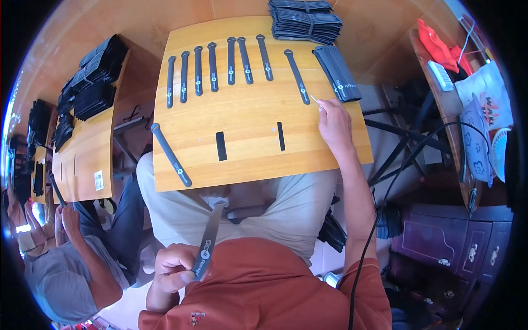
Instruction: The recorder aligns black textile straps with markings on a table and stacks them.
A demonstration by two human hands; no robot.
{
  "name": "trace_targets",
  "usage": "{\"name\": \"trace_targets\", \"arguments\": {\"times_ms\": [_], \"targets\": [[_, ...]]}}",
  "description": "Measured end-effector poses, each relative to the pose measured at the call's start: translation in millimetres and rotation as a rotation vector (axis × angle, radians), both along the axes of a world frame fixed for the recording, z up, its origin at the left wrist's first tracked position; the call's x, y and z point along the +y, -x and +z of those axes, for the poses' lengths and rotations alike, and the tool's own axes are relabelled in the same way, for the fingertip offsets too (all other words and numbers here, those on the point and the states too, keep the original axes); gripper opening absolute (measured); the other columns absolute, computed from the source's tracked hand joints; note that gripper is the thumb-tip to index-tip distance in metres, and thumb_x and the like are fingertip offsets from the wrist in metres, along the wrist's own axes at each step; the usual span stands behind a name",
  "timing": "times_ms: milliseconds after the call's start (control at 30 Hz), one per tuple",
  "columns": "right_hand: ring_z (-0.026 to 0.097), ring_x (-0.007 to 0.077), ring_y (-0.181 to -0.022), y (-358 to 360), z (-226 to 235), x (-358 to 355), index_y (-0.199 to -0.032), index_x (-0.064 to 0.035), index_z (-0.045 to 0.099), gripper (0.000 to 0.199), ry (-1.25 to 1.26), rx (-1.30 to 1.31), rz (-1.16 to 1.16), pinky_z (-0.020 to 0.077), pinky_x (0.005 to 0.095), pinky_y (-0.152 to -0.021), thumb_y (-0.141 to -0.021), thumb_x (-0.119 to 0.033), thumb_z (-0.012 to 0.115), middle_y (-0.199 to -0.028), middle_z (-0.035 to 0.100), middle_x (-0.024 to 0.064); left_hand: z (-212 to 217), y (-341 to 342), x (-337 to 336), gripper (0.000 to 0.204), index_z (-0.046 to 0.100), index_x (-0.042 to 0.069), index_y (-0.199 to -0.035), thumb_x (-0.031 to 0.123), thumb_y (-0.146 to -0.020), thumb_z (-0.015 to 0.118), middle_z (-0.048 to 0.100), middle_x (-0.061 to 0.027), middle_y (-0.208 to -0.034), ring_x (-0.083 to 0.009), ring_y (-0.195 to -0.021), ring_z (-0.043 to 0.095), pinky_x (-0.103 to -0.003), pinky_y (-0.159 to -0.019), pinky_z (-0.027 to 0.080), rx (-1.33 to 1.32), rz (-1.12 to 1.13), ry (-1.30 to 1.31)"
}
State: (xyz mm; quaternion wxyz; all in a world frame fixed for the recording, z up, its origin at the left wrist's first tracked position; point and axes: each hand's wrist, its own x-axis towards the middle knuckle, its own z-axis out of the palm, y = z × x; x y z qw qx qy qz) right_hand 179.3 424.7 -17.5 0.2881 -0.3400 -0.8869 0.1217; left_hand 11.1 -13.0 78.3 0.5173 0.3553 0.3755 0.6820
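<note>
Nine straps (231, 65) lie in a row upper centre (more stacked); left hand (175, 268) grips one strap (206, 247), right hand (334, 122) pinches a small white bit (315, 100).

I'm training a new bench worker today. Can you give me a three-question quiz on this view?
1. True or false: the left hand holds a dark strap.
2. The right hand pinches: A) a thin pale stick B) scissors C) a brush
3. Where does the lone strap lie apart from the row of straps?

Key: 1 true; 2 A; 3 the wooden board's front left edge.
</note>
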Motion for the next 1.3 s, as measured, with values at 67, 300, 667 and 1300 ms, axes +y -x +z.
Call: {"name": "trace_targets", "arguments": {"times_ms": [67, 300, 667, 1300], "targets": [[0.067, 0.0368, -0.101, 3, -1, 4, -0.116, -0.0003, 0.071, 0.024, -0.010, -0.043, -0.077, 0.0533, 0.0474, -0.088, -0.093, -0.002, 0.063, -0.106, 0.069, 0.0185, 2, -1, 3, 0.024, 0.053, 0.001, -0.077, 0.010, -0.094, 0.067, 0.068, -0.0195, -0.079, -0.0265, -0.067, 0.066, -0.039, -0.061, 0.053, 0.018, -0.016, -0.003], [0.065, 0.0357, -0.107, 20, -2, 19, -0.116, -0.0025, 0.071, 0.023, -0.092, -0.224, -0.224, 0.0545, 0.0485, -0.087, -0.096, -0.009, 0.063, -0.110, 0.069, 0.0143, 2, -2, 4, 0.025, 0.053, 0.001, -0.076, 0.010, -0.094, 0.068, 0.068, -0.0189, -0.080, -0.0268, -0.069, 0.067, -0.039, -0.062, 0.054, 0.032, -0.013, -0.001], [0.064, 0.0345, -0.104, -21, -10, -13, -0.114, 0.0013, 0.069, 0.023, -0.251, -0.199, -0.241, 0.0541, 0.0463, -0.088, -0.095, -0.010, 0.063, -0.117, 0.067, 0.0124, -2, 3, 10, 0.022, 0.054, 0.000, -0.079, 0.009, -0.094, 0.066, 0.068, -0.0185, -0.080, -0.0266, -0.069, 0.065, -0.038, -0.062, 0.053, -0.005, -0.001, 0.013], [0.074, 0.0291, -0.098, 4, 65, -222, -0.127, -0.0025, 0.067, 0.057, 0.410, 0.342, 0.851, 0.0625, 0.0361, -0.080, -0.074, -0.009, 0.086, -0.112, 0.073, 0.0162, 7, -7, 44, 0.013, 0.057, 0.000, -0.087, 0.002, -0.100, 0.060, 0.058, -0.0059, -0.081, -0.0154, -0.072, 0.051, -0.032, -0.065, 0.042, 0.181, -0.104, 0.192]]}}
